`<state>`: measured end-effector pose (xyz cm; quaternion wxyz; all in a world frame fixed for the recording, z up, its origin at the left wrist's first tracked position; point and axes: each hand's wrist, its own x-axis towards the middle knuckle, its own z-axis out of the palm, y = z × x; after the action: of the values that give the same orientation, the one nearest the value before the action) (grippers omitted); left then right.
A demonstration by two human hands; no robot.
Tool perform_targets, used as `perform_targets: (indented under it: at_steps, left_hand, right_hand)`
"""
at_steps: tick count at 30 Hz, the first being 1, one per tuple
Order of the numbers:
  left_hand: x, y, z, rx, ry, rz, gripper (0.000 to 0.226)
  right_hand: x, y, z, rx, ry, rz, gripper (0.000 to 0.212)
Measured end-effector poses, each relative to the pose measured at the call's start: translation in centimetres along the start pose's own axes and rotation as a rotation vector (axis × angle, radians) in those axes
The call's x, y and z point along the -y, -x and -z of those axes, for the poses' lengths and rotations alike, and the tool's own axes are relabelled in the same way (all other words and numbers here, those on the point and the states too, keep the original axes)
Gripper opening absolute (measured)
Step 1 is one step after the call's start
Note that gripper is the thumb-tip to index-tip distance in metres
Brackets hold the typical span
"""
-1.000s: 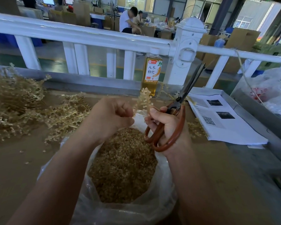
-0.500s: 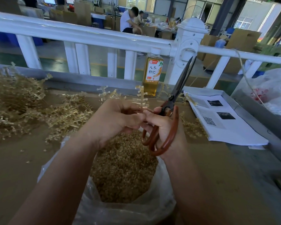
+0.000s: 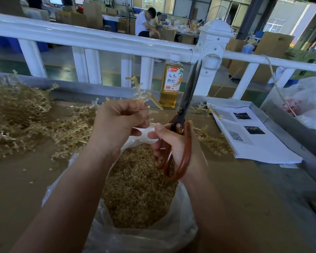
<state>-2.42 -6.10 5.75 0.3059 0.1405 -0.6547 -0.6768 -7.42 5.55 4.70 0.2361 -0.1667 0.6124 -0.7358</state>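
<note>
A bag (image 3: pixel 181 232) is set nearest on the table (image 3: pixel 20 194) — sprigs (image 3: pixel 16 121) are heaped to its left, papers (image 3: pixel 259 143) are laid to its right, a bottle (image 3: pixel 172 83) is stood behind.

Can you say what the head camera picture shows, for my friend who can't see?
A person's left hand grips a pale yellow branchy sprig while the right hand holds brown-handled scissors, blades pointing up, above a clear bag full of small tan bits. More sprigs are piled at the left; a bottle stands by a white railing.
</note>
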Motion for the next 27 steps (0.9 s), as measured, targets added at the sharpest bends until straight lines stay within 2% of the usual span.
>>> perform_targets:
  at_steps: [7,11,17,23,27]
  left_hand:
    - [0.3,-0.5,0.7,-0.094,0.007,0.001,0.019]
    - [0.3,-0.6,1.0,-0.11,0.036,0.002,0.013]
    - [0.2,-0.7,1.0,-0.161,0.087,-0.013,0.01]
    - [0.3,-0.8,1.2,-0.173,0.073,-0.012,0.018]
    - [0.0,-0.9,1.6,-0.154,0.135,0.013,0.021]
  right_hand:
    - [0.2,0.4,-0.2,0.097,0.454,0.062,0.024]
    - [0.1,0.2,-0.3,0.149,0.504,0.018,0.019]
    - [0.0,0.3,-0.2,0.249,0.523,-0.054,0.021]
    - [0.1,0.4,-0.4,0.319,0.679,-0.131,0.046]
    - [0.1,0.5,-0.4,0.367,0.712,-0.155,0.038]
